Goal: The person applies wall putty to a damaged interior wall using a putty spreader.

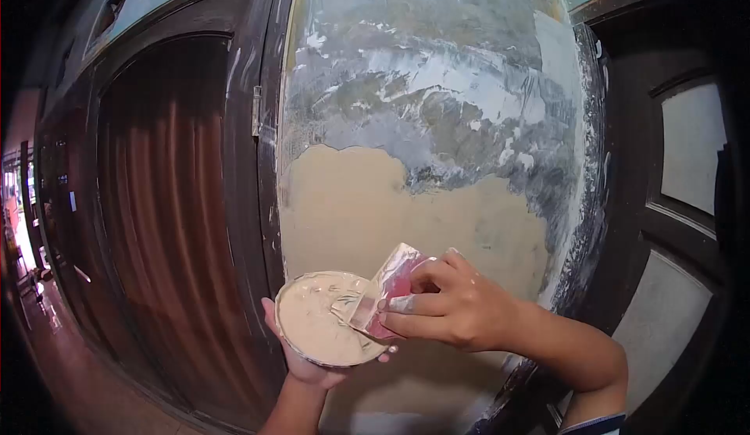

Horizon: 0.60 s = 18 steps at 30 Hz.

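Observation:
My left hand (311, 372) supports a round bowl (298, 349) from below, its fingers curled around the underside. Beige putty (316, 322) fills the bowl nearly to the rim. In my right hand (457, 306) is a pink putty spreader (397, 280), pinched between thumb and fingers and smeared with dried filler. Its lower edge meets the putty on the bowl's right side. Whitish residue coats one of my right fingers. Behind both hands stands the wall, its lower part covered by a smooth beige putty layer (344, 208).
Above the beige layer, the wall (437, 83) is grey with rough white patches. A dark wooden door frame (258, 154) with a hinge borders it on the left, beside a brown curtain (164, 201). Dark panelled woodwork (648, 162) stands at right. Reddish floor (70, 341) shows lower left.

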Available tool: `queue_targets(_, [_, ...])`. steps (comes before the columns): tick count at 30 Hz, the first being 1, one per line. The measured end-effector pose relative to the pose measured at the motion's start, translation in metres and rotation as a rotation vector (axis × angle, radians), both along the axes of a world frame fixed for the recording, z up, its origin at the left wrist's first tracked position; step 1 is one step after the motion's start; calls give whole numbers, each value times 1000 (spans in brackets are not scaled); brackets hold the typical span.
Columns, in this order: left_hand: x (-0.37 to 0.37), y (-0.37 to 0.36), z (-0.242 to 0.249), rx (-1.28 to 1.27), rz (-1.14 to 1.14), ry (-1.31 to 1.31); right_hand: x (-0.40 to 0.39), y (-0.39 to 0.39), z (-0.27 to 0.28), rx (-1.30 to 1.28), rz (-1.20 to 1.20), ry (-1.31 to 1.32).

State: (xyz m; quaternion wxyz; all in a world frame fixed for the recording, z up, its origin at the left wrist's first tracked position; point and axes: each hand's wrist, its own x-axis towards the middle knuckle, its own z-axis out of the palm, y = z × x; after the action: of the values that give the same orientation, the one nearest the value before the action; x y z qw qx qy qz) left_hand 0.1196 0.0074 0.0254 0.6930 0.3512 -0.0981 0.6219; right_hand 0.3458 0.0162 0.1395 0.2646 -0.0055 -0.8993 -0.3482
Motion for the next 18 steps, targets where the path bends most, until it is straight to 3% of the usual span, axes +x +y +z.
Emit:
queue_targets(2, [-3, 14, -10, 92, -137, -56, 1, 0, -2, -16, 29, 8])
queue_targets(5, [1, 16, -12, 49, -163, -85, 3, -2, -3, -22, 45, 26])
queue_targets(13, [9, 17, -14, 95, -150, -24, 4, -2, -8, -27, 27, 63])
queue_targets(18, [12, 13, -14, -1, -78, 50, 3, 5, -13, -103, 60, 73])
